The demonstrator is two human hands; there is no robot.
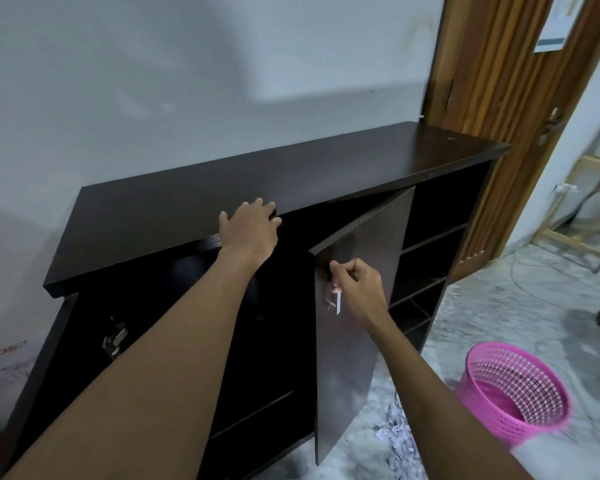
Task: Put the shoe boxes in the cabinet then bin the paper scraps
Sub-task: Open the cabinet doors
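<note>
A dark brown cabinet (243, 188) stands against the white wall. Its door (357, 306) hangs partly open, edge toward me. My left hand (248, 225) rests on the front edge of the cabinet top, fingers spread over it. My right hand (355, 284) pinches the door's left edge near a small metal handle with a white tag. The inside behind the door is dark; no shoe box shows. Paper scraps (399, 434) lie on the floor below the door. A pink mesh bin (513, 393) stands on the floor at the right.
Open shelves (426, 265) fill the cabinet's right end. A wooden room door (492, 98) stands behind it. A pale wooden rack (582, 216) stands far right. A hinge (113, 337) shows on the cabinet's left wall.
</note>
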